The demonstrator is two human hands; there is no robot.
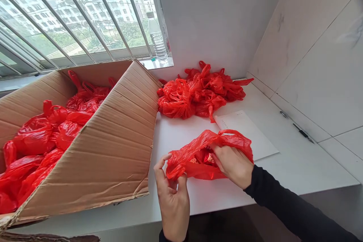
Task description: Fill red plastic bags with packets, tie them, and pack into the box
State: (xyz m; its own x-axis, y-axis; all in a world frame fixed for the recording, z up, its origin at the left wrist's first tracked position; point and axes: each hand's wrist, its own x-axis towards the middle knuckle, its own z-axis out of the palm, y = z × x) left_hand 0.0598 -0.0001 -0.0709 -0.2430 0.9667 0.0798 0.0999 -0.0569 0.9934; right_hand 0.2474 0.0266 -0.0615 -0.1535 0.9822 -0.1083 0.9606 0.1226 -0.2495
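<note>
A red plastic bag (198,147) lies with its mouth open on the white tabletop (204,196). At its left rim, my left hand (172,200) grips the thin plastic between thumb and fingers. My right hand (234,164) reaches inside the bag from the right, and its fingertips are hidden there. Shiny red pieces with gold markings (209,158) show in the bag beside those fingers; their kind is too small to tell. Whether the right fingers hold any of them cannot be seen.
A big cardboard box (121,132) full of knotted red bags (36,134) stands at left. More red bags (198,90) are heaped by the wall. A paper pad (252,132), a black pen (303,133) and a bottle (157,39) on the windowsill are also in view.
</note>
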